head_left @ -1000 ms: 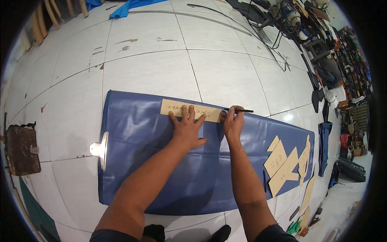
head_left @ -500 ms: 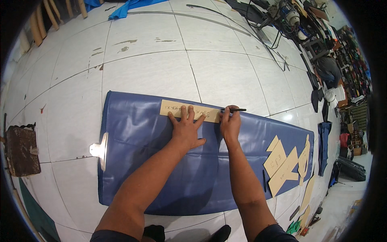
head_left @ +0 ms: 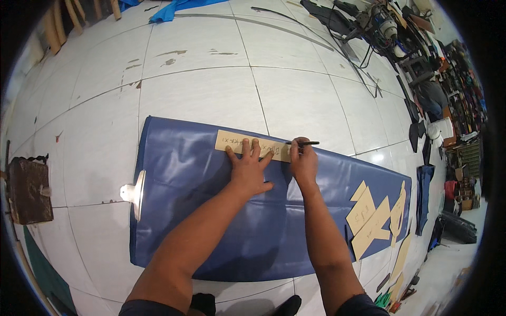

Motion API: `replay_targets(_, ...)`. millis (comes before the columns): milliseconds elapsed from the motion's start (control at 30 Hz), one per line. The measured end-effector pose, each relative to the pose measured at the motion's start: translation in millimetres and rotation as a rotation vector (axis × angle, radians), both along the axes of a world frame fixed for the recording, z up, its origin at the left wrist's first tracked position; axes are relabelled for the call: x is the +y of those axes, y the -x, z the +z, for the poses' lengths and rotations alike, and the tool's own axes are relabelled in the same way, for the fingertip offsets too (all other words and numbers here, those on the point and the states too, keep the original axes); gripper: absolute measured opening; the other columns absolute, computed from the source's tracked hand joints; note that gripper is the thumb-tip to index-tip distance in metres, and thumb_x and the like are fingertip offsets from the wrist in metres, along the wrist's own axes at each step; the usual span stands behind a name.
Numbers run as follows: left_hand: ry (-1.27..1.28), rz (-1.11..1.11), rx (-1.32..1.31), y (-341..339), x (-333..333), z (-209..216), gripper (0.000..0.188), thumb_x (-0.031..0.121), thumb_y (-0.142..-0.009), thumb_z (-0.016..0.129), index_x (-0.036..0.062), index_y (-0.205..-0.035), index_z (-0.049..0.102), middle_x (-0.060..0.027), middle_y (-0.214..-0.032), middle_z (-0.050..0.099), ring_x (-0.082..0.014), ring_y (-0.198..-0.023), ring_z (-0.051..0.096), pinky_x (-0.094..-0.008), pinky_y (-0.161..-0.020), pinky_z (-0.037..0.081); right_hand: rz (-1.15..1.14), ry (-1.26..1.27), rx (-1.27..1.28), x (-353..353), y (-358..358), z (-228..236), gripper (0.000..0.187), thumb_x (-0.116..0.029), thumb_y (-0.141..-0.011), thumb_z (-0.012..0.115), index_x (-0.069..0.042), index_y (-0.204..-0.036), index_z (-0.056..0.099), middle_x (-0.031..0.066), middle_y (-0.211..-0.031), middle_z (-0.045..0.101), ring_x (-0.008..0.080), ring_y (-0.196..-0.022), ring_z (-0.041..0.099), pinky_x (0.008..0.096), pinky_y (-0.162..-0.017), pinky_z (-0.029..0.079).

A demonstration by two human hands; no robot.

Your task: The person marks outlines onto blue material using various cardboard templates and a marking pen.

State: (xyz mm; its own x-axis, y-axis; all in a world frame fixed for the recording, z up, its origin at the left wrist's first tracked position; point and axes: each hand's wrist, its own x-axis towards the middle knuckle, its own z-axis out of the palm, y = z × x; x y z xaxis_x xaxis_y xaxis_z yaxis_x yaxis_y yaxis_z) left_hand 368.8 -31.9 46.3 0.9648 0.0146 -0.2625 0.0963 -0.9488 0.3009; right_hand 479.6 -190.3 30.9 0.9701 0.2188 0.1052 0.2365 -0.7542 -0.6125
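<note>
A sheet of shiny blue vinyl-like material (head_left: 221, 226) lies spread on the tiled floor. Along its far edge rests a long tan cardboard template (head_left: 224, 141) with handwriting on it. My left hand (head_left: 250, 171) presses on this template with fingers spread. Pinched in my right hand (head_left: 304, 163) is a black pen (head_left: 310, 142), close to the template's right end; its tip is hard to make out. A metal clip (head_left: 138, 195) grips the sheet's left edge. Several more tan templates (head_left: 371, 229) lie at the sheet's right side, partly overlapping, beside a thin dark stick-like object (head_left: 348, 234).
A brown box-like case (head_left: 31, 189) stands at the left. Machine parts and cables (head_left: 387, 31) crowd the far right, with dark scraps (head_left: 416, 131) below them. Blue fabric (head_left: 179, 9) lies at the far edge, and a green-handled tool (head_left: 383, 299) sits near the lower right.
The view has shifted slightly. Both hands keep their places on the template and pen, with only slight movement of the right hand.
</note>
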Motion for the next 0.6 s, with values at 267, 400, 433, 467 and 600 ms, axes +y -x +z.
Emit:
replay_targets(267, -0.047, -0.029, 0.060, -1, 2, 0, 0.094, 0.065, -0.077, 0.073, 0.0262, -0.156, 0.041, -0.0210, -0.165, 0.022, -0.0449, -0.153, 0.015, -0.0840, -0.107, 0.017, 0.213, 0.079, -0.019, 51, 20, 20, 0.025, -0.031, -0.099, 0.064, -0.008, -0.108, 0.070, 0.0186, -0.088, 0.074, 0.0362, -0.083, 0.073, 0.0433, -0.073, 0.056)
replay_targets(400, -0.021, -0.003, 0.010, -1, 0, 1, 0.091, 0.066, -0.079, 0.071, 0.0272, -0.156, 0.042, -0.0167, -0.165, 0.022, -0.0422, -0.154, 0.013, -0.0823, -0.110, 0.016, 0.179, 0.073, -0.030, 32, 6, 9, 0.027, -0.033, -0.100, 0.062, -0.009, -0.107, 0.071, 0.0179, -0.089, 0.074, 0.0355, -0.083, 0.074, 0.0428, -0.072, 0.056)
replay_targets(433, -0.019, -0.005, 0.009, -1, -1, 2, 0.091, 0.067, -0.079, 0.071, 0.0276, -0.156, 0.042, -0.0165, -0.165, 0.022, -0.0422, -0.154, 0.013, -0.0822, -0.110, 0.016, 0.167, 0.078, -0.058, 27, 7, 13, 0.028, -0.034, -0.100, 0.061, -0.008, -0.107, 0.071, 0.0177, -0.089, 0.075, 0.0352, -0.083, 0.074, 0.0425, -0.072, 0.056)
replay_targets(467, -0.017, -0.007, 0.008, 0, -1, 3, 0.090, 0.067, -0.079, 0.070, 0.0281, -0.156, 0.042, -0.0164, -0.165, 0.022, -0.0421, -0.154, 0.013, -0.0821, -0.110, 0.016, 0.154, 0.083, -0.086, 25, 8, 15, 0.028, -0.034, -0.100, 0.061, -0.008, -0.106, 0.071, 0.0175, -0.090, 0.075, 0.0350, -0.083, 0.074, 0.0422, -0.071, 0.056)
replay_targets(600, -0.058, -0.027, 0.097, -1, 2, 7, 0.095, 0.067, -0.081, 0.068, 0.0237, -0.159, 0.035, -0.0151, -0.167, 0.020, -0.0408, -0.155, 0.012, -0.0819, -0.110, 0.016, 0.223, 0.151, -0.050, 56, 18, 24, 0.028, -0.034, -0.099, 0.061, -0.009, -0.107, 0.071, 0.0153, -0.091, 0.076, 0.0340, -0.081, 0.074, 0.0417, -0.072, 0.057)
